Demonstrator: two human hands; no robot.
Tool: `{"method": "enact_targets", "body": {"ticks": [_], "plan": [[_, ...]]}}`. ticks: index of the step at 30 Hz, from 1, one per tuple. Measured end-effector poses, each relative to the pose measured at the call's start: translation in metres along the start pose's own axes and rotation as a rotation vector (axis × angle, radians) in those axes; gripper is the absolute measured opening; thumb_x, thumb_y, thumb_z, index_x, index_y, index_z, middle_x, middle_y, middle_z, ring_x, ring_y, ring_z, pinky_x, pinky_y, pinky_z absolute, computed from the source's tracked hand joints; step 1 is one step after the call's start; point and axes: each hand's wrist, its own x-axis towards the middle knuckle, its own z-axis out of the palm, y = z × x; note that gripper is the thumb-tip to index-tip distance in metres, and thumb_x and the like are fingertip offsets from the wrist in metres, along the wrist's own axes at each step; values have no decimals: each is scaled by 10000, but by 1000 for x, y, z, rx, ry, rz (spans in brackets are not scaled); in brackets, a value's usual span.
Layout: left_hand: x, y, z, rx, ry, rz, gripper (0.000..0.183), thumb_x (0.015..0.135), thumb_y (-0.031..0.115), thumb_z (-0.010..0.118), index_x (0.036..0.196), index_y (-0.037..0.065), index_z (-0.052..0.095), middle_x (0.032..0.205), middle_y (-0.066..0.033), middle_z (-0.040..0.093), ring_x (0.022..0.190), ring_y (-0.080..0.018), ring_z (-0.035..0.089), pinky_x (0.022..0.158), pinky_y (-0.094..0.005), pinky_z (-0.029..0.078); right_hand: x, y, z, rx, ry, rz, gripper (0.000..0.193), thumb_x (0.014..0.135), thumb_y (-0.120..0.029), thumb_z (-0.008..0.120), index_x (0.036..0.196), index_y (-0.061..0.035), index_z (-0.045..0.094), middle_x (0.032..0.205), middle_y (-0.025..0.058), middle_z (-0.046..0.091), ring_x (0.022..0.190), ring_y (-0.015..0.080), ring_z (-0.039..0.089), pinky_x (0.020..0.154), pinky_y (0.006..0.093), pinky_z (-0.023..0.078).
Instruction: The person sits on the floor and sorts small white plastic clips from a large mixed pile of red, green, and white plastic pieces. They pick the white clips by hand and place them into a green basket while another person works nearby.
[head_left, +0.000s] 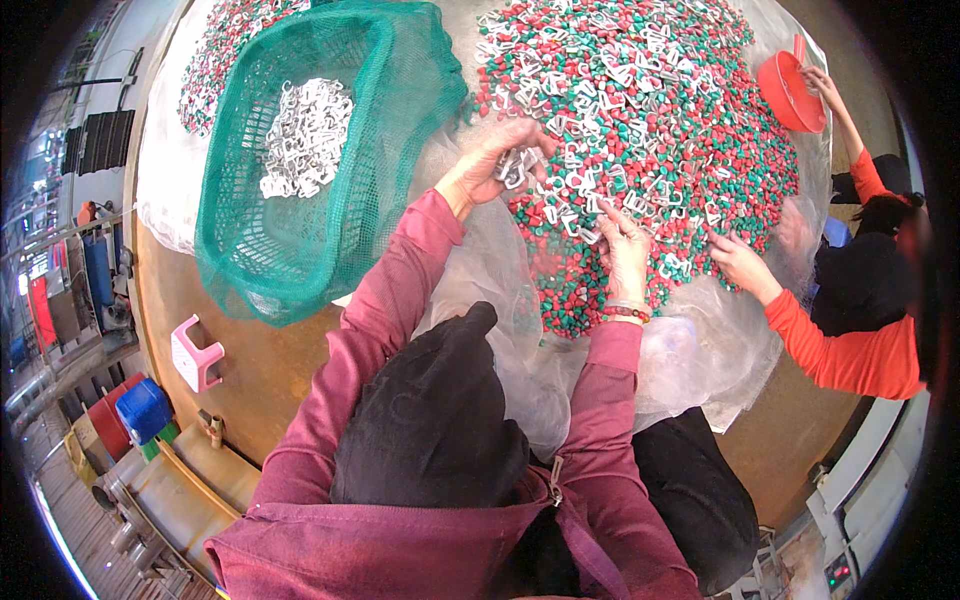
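Note:
My left hand is curled around several white plastic clips at the near left edge of a wide pile. Small red and green pieces make up most of that pile, and many white open-frame clips are mixed in. To its right, my right hand reaches into the near part, with fingers bent together among the pieces. White clips lie by its fingertips; whether it grips one cannot be made out. Further left, a green plastic basket lined with green netting holds a heap of white clips.
At the right, a co-worker in orange sleeves has one hand at the pile and the other on a red plastic bowl. Clear plastic sheeting lies under the pile. Another mixed heap sits behind the basket. A pink stool stands left.

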Motion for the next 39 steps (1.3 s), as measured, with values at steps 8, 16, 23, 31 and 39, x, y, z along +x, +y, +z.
{"method": "enact_targets", "body": {"ticks": [8,16,23,31,39], "plan": [[14,-68,8,1696,-52,188,325,716,144,708,1016,61,614,886,-143,615,796,-311,628,687,-405,507,-1,4,-19,1082,-329,28,275,905,-216,565,1065,7,543,699,18,428,539,125,413,425,185,376],[21,-39,-8,1472,-18,205,270,793,282,666,984,101,604,854,-95,597,682,-237,614,581,-353,493,-7,-17,-28,594,-252,-111,268,898,-275,575,1016,-36,550,928,114,596,773,191,619,450,223,463],[-7,-1,11,240,-111,-174,198,900,259,579,1010,101,533,827,-6,563,586,-50,539,372,-145,325,33,19,10,-696,235,-453,474,750,-179,713,1176,-55,546,861,120,617,774,250,594,681,347,472],[16,-28,0,418,-211,-147,176,806,177,682,866,74,554,841,-58,619,697,-115,611,420,-223,440,33,42,3,-521,153,-250,212,699,-187,759,851,-72,666,711,37,586,597,132,539,521,281,413],[16,-75,3,1942,-28,111,247,701,188,711,905,63,649,867,-136,615,824,-303,620,707,-394,489,15,15,-29,535,-109,75,224,894,-167,574,1062,-19,576,920,82,643,768,158,630,523,238,469]]}}
